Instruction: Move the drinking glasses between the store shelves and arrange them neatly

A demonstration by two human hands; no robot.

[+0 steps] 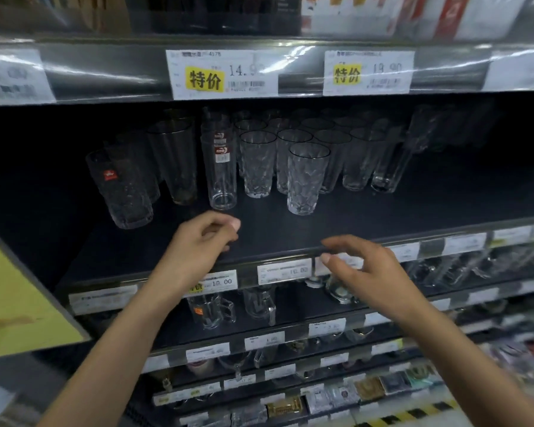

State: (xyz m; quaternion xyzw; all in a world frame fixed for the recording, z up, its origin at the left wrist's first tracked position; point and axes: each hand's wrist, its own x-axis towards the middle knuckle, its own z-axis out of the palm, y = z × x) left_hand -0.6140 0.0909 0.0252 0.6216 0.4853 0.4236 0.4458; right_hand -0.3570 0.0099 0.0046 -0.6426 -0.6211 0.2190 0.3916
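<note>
Across the middle runs a broad, matte black shelf board (383, 217) with a clear plastic strip along its front lip. Toward its back stand the clear drinking glasses (333, 149), upright in close rows, tapered, with dimpled, rippled walls. One dimpled tumbler (306, 180) stands in front of the rows, apart from them. Left of it is a tall, smooth cylindrical glass with red labels (221, 174), then a faceted tumbler with a red sticker (121, 189).

Both bare hands hover over the shelf's front edge and touch no glass. The left hand (198, 245) has loosely curled fingers and grasps nothing; the right hand (367, 269) has relaxed, slightly bent fingers, also unladen.

Overhead, white paper price tags with yellow patches (222, 73) sit behind glossy plastic.
</note>
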